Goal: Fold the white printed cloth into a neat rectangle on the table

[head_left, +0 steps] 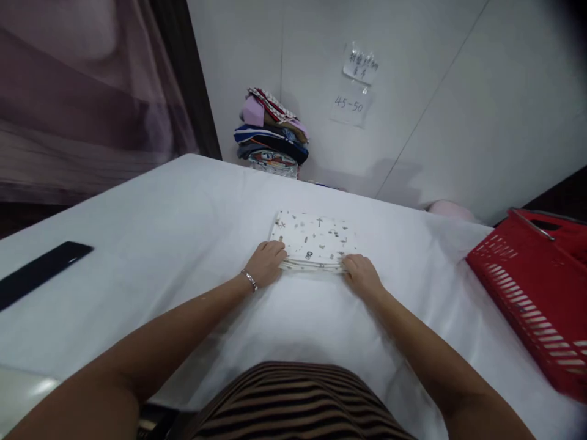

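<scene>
A folded white cloth with small dark prints (314,238) lies on the white table (160,232) in front of me. My left hand (266,261), with a bracelet on the wrist, grips the cloth's near left corner with curled fingers. Over at the near right corner, my right hand (362,275) is closed on the cloth's edge. Both hands rest on the table at the cloth's near side.
A stack of folded colourful clothes (273,131) stands at the table's far edge against the white wall. A red plastic basket (536,287) sits at the right. A long black flat object (41,269) lies at the left. Paper notes (355,85) hang on the wall.
</scene>
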Demonstrator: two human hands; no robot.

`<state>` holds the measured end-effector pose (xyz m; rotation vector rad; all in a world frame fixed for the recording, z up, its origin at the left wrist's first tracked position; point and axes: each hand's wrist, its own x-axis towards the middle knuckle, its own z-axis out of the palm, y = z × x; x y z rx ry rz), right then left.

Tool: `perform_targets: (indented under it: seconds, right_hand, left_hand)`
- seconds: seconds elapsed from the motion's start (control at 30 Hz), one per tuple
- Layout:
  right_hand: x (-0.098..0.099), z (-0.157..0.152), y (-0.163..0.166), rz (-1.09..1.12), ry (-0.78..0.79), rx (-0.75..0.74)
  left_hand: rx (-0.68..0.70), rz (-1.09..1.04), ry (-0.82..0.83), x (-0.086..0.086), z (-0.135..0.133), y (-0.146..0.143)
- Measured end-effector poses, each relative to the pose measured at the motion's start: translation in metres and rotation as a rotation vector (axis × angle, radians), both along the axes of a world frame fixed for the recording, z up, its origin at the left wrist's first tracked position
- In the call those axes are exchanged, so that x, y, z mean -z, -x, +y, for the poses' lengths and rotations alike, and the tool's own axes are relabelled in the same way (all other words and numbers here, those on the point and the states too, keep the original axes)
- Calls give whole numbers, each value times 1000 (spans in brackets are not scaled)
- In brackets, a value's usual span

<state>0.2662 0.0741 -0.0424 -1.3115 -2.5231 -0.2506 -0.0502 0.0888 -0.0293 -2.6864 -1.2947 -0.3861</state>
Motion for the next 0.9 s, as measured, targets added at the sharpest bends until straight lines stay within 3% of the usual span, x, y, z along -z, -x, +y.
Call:
perform_targets:
  seconds: [0.3,0.43,0.6,0.9]
  right_hand:
    - [5,-2,-4,100,7,7]
    - [-9,-8,-3,146,113,0]
    - [-22,-4,20,267,144,-28]
    - [-14,16,55,282,222,-145]
  left_hand:
    - [-4,-130,132,-5,-6,8]
    - [-30,-191,209,-11,-2,8]
    - [-63,-225,254,-20,17,11]
    - [-5,-211,295,-21,14,36]
